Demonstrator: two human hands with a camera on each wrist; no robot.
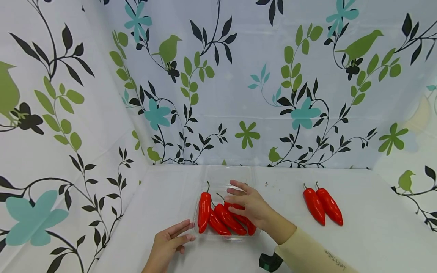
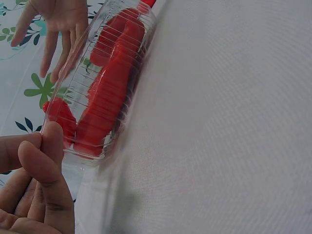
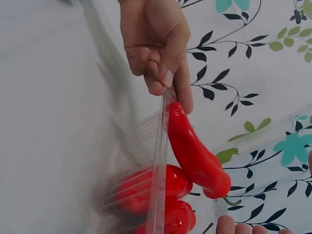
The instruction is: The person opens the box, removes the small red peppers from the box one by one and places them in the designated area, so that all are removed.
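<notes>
Several glossy red peppers [image 1: 228, 218] with stems lie in a clear plastic container [image 2: 80, 44] with ribbed walls. My left hand [image 1: 167, 242] is at the container's left side; in the right wrist view, its thumb and finger pinch the container's rim [image 3: 160, 161]. One pepper [image 1: 204, 212] leans along the left wall, close to that hand. Above the peppers on the container's right, my right hand [image 1: 250, 204] is spread with fingers extended, holding nothing. It partly hides the peppers beneath it.
Two more red peppers [image 1: 314, 206] [image 1: 330, 206] lie side by side on the white table [image 1: 368, 212] to the right. The container's clear lid [image 1: 228, 173] stands behind it. A patterned cloth [image 1: 218, 113] hangs behind the table. A black strap device [image 1: 270, 262] is by the right sleeve.
</notes>
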